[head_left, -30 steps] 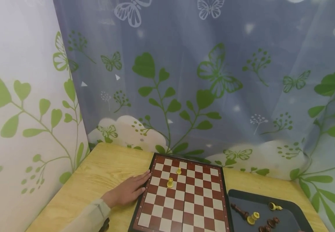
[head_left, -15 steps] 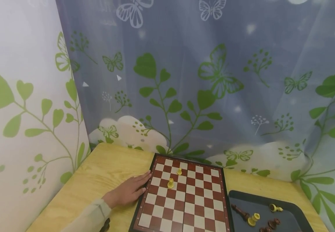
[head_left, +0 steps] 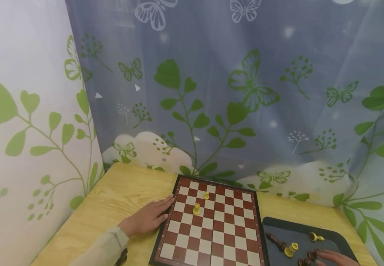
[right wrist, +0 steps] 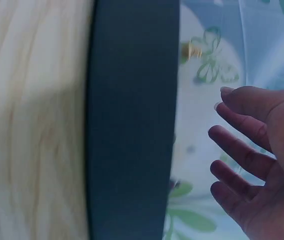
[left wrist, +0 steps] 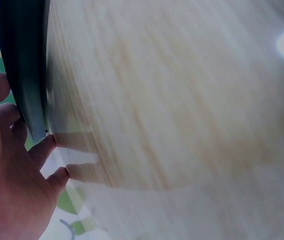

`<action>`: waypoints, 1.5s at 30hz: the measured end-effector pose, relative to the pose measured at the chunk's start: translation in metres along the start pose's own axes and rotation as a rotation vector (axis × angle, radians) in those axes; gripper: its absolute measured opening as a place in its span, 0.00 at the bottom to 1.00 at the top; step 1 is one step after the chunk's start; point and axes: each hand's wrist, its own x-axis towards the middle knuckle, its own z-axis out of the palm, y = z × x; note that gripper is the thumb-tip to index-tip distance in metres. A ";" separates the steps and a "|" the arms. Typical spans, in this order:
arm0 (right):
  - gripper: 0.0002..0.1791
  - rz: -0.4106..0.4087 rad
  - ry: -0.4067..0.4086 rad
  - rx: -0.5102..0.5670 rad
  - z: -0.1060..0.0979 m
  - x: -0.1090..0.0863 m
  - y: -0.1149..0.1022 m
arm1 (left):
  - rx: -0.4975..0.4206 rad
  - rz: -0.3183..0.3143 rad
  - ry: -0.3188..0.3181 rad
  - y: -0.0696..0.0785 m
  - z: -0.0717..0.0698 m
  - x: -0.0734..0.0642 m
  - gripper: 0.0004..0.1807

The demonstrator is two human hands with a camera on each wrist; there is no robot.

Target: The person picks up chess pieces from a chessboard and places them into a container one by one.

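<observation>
My left hand (head_left: 146, 218) rests against the left edge of the chessboard (head_left: 211, 236), fingers extended along it. In the left wrist view its fingertips touch the board's dark side (left wrist: 29, 65). Two yellow chess pieces stand on the board, a larger piece (head_left: 196, 209) and a smaller piece (head_left: 206, 195). At the lower right, my right hand (head_left: 336, 258) is over the dark tray (head_left: 298, 224), fingertips close to a dark brown chess piece (head_left: 312, 254). The right wrist view shows its fingers (right wrist: 237, 155) loosely spread, holding nothing; whether they touch the piece I cannot tell.
Also in the tray lie a long dark brown piece (head_left: 276, 242), a yellow rook (head_left: 291, 250), a yellow pawn (head_left: 316, 236) and another dark piece (head_left: 304, 262). The wooden table (head_left: 122, 188) meets a patterned curtain (head_left: 211, 92) behind and at left.
My right hand has come into the head view from the lower right, over the tray by the dark pieces. My left hand stays at the board's edge. The board's pieces have not moved.
</observation>
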 end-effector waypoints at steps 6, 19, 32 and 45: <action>0.09 -0.037 -0.096 -0.002 0.009 0.012 -0.055 | 0.002 -0.009 -0.005 -0.002 0.002 0.002 0.31; 0.09 0.029 -0.501 0.223 0.036 0.044 -0.192 | 0.022 0.014 0.008 -0.007 0.000 0.000 0.31; 0.13 -0.059 -0.758 0.405 0.076 0.095 -0.241 | 0.016 0.001 -0.022 0.003 -0.004 -0.001 0.31; 0.23 -0.114 -0.669 0.479 0.121 0.122 -0.263 | 0.033 -0.027 -0.041 0.004 -0.003 -0.001 0.31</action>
